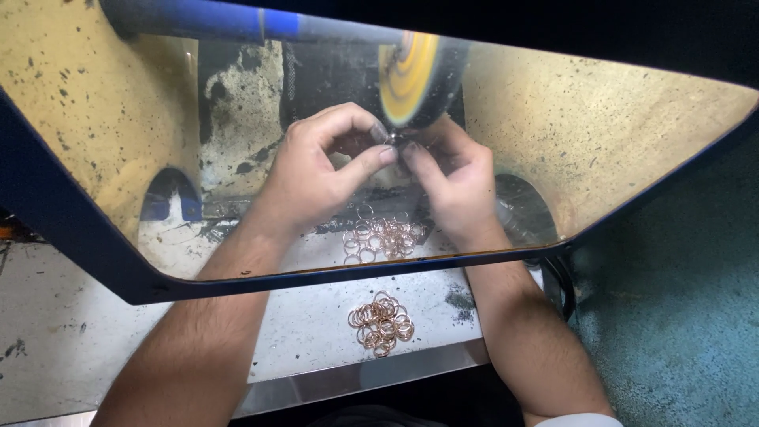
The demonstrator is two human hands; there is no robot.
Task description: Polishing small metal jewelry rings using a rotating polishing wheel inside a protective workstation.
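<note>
Behind a clear shield, my left hand (320, 170) and my right hand (451, 178) meet fingertip to fingertip, pinching a small metal ring (393, 141) between them. The ring is pressed against the lower edge of a yellow buffing wheel (407, 75) on a blue shaft (205, 20). Most of the ring is hidden by my fingers. Below my hands lies a heap of copper-coloured rings (383, 237) inside the hood. A second pile of rings (381, 323) sits nearer to me on the metal bench.
A transparent splash guard with a dark blue frame (332, 277) spans the view. Stained yellow hood walls (79, 103) enclose the wheel. The grey metal bench (55, 332) ends in a shiny front edge. A black cable (563, 281) hangs at right beside a teal floor.
</note>
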